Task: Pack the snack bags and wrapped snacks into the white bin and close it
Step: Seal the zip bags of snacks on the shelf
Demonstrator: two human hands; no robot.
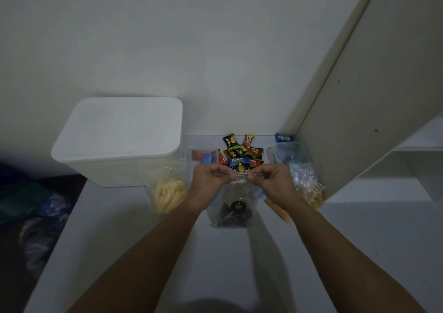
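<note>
A clear zip bag of dark cookies (233,213) hangs upright in the middle of the table. My left hand (208,177) and my right hand (268,178) pinch its top edge from either side. Behind the hands lies a pile of wrapped snacks (241,153) in black, orange, blue and red wrappers. The white bin (119,142) stands at the back left with its lid on. A clear bag of pale yellow sticks (169,194) leans in front of the bin. On the right lie a bag of orange-brown snacks (311,194) and a clear bag with blue items (291,159).
The white table (143,252) ends at its left edge, with dark patterned fabric (43,217) beyond it. A pale cabinet panel (359,97) and white shelves (419,164) close off the right side. A wall stands right behind the bin and snacks.
</note>
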